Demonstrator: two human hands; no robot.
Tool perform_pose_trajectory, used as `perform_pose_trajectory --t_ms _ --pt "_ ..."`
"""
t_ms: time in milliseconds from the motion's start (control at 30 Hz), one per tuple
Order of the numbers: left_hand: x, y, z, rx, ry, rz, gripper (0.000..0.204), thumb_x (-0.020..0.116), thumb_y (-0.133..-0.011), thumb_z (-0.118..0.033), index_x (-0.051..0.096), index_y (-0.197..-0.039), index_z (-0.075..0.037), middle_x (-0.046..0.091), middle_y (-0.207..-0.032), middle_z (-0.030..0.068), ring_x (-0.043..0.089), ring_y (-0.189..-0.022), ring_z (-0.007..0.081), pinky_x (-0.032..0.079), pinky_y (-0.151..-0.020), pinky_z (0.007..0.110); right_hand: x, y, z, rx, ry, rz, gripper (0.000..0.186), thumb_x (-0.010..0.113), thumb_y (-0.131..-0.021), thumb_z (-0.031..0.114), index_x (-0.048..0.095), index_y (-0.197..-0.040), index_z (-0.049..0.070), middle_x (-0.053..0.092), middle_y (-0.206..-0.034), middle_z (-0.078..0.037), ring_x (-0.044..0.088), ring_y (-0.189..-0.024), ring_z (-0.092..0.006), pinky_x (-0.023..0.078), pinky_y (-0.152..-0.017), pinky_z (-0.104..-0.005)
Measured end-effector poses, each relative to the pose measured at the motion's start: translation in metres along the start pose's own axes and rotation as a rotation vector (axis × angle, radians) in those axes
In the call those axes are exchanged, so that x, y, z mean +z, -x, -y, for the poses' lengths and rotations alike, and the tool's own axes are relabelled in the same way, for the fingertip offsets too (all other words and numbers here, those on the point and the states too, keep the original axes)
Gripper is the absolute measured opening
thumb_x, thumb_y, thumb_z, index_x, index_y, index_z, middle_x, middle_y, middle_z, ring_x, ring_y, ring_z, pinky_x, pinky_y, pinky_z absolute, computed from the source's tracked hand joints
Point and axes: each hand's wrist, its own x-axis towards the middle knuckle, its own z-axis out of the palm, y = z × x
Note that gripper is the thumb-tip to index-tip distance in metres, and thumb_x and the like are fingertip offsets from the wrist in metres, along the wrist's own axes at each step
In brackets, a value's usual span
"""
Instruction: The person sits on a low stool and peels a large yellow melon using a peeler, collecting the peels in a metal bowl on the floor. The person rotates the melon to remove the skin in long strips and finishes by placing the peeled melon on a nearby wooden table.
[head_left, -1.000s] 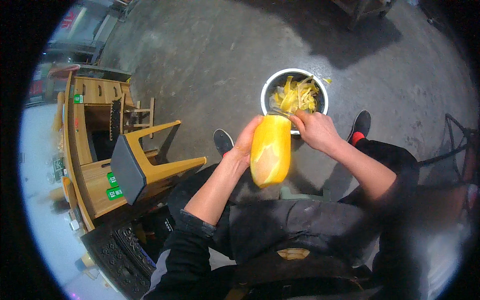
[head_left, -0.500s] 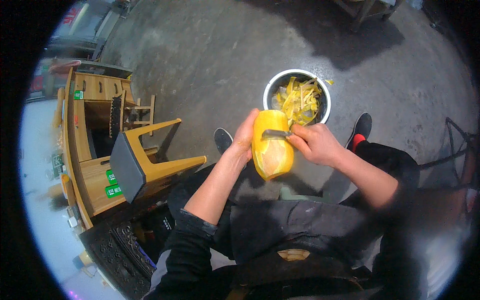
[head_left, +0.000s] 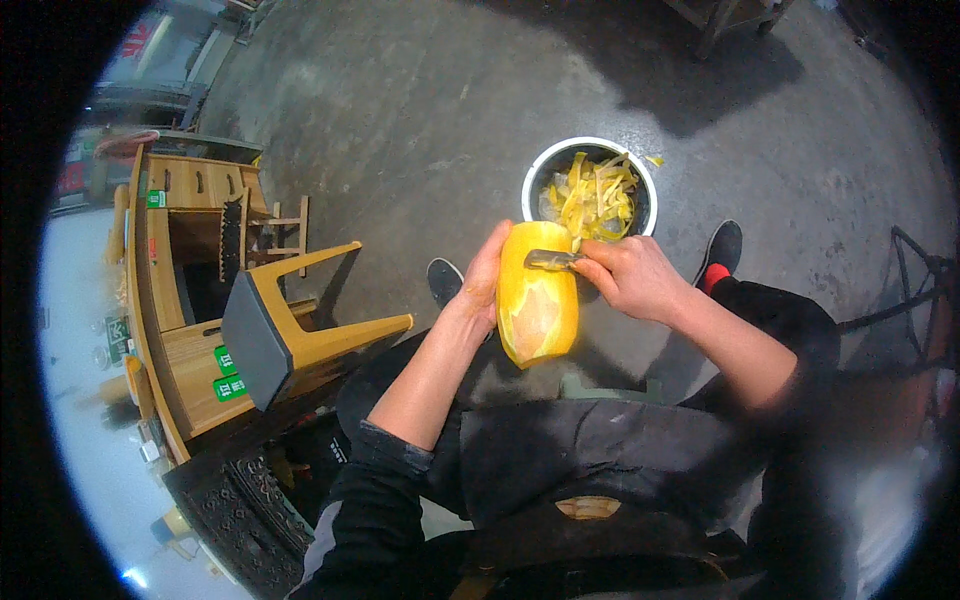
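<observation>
My left hand [head_left: 484, 272] is wrapped round the left side of a big yellow-orange squash [head_left: 540, 318], which is held nearly upright above the floor. Its skin is off over what I see, and a paler patch shows low on its near side. In my right hand [head_left: 638, 281] is a metal peeler [head_left: 550, 261], lying across the upper part of the squash. A bit of peel hangs by my right fingers. Just beyond the squash stands a round dark bin with a white rim [head_left: 529, 190], holding a heap of yellow peelings [head_left: 598, 195].
A stool with a dark seat [head_left: 258, 340] and yellow legs lies on its side at the left, by a wooden cabinet [head_left: 200, 180]. One scrap of peel [head_left: 655, 160] is on the concrete floor beside the bin. A dark metal frame [head_left: 915, 290] stands at the right.
The squash has shifted slightly left and down. The peeler has moved a little up and left on it, and its blade now shows more of its flat face.
</observation>
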Motion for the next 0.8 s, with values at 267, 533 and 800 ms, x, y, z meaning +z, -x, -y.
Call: perform_pose_trajectory --t_ms 267,533,800 --pt "0.002 0.006 0.003 -0.045 0.011 -0.040 0.053 0.046 -0.112 -0.048 0.065 -0.130 -0.002 0.076 -0.116 0.0143 0.076 -0.101 0.0274 0.062 -0.092 0.043 0.039 -0.015 -0.053 0.323 0.071 0.038 0.042 0.053 -0.108 0.041 0.076 -0.108 0.005 0.075 -0.092 -0.024 0.073 -0.088 -0.0433 0.057 -0.080 -0.0547" --pt "0.012 0.006 0.001 0.033 -0.055 -0.110 0.049 0.047 -0.113 -0.044 0.064 -0.127 0.000 0.076 -0.114 0.0139 0.076 -0.098 0.0252 0.062 -0.090 0.040 0.051 -0.018 -0.064 0.726 -0.095 0.051 0.057 0.047 -0.109 0.047 0.076 -0.110 -0.002 0.075 -0.106 -0.029 0.072 -0.106 -0.0456 0.056 -0.095 -0.0538" --pt "0.000 0.001 0.000 0.045 -0.105 -0.107 0.049 0.045 -0.114 -0.044 0.063 -0.126 0.000 0.074 -0.113 0.0149 0.075 -0.097 0.0249 0.062 -0.089 0.040 0.022 -0.001 0.004 0.152 -0.009 -0.081 0.034 0.059 -0.106 0.034 0.070 -0.097 0.004 0.072 -0.081 -0.024 0.072 -0.076 -0.0445 0.058 -0.070 -0.0544"
